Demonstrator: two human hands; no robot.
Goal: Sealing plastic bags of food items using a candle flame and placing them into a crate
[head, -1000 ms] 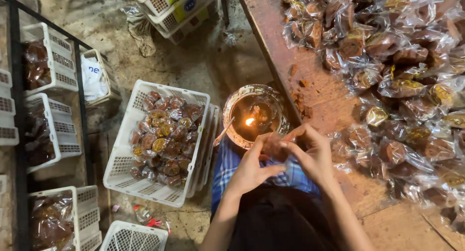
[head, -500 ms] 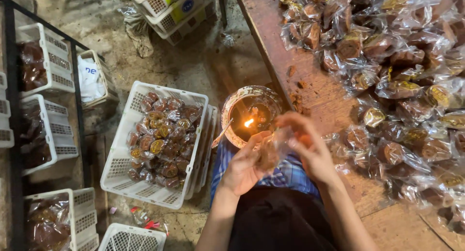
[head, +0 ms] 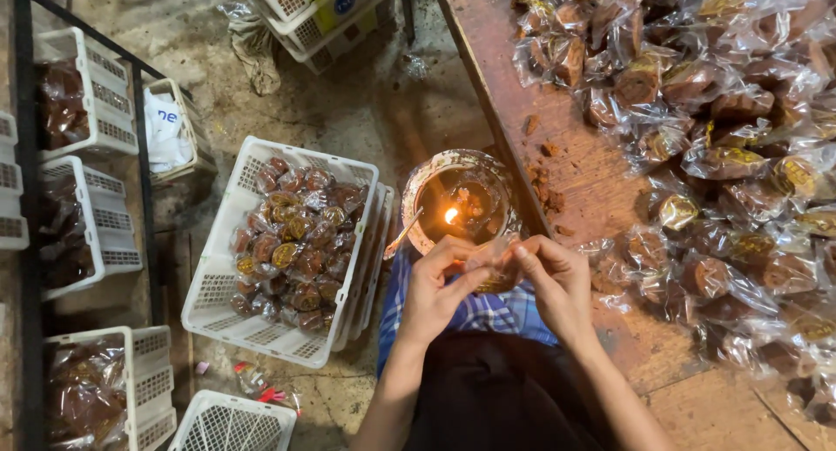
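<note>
My left hand [head: 435, 287] and my right hand [head: 555, 281] pinch a small clear plastic packet [head: 495, 261] with a brown sweet inside, held between them just below a round tin [head: 460, 204] in which a small flame [head: 451, 215] burns. The tin stands by the table's left edge, above my lap. A white plastic basket [head: 218, 268] full of wrapped brown sweets [head: 292, 251] lies on the floor to my left. Many more wrapped brown sweets [head: 714, 137] are heaped on the wooden table [head: 583, 168] at my right.
A dark metal rack [head: 144, 190] on the far left holds several white baskets [head: 83, 103] of bagged brown goods. More baskets [head: 322, 7] are stacked at the top, and another white basket [head: 231, 425] lies near my knee. Crumbs dot the table edge.
My hands have turned the packet and drawn slightly down and right from the flame; the fingers now pinch its top edge together.
</note>
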